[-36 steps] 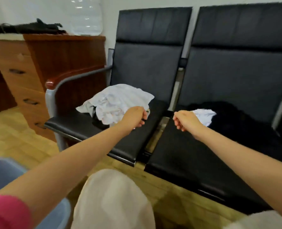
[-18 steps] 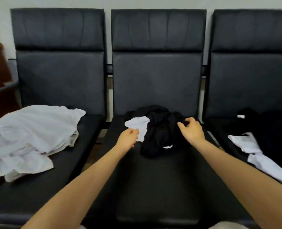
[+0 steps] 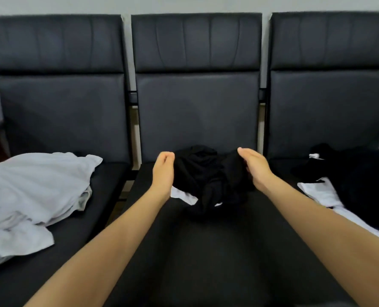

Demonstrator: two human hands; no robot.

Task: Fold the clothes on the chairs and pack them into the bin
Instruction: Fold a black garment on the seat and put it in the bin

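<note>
At frame centre, on the middle chair (image 3: pixel 206 251), we see a crumpled black garment (image 3: pixel 208 176) over a white piece (image 3: pixel 183 196). Our left hand (image 3: pixel 163 171) and right hand (image 3: pixel 254 167) flank it, fingers relaxed, each grip apart. No writing is legible.

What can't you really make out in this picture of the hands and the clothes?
- Bin: outside the head view, so not visible.
- Black garment: crumpled, so its type is unclear.
- Left hand and right hand: whether they grip the fabric is unclear.
- White clothes on the left chair: cut off by the frame edge.
</note>
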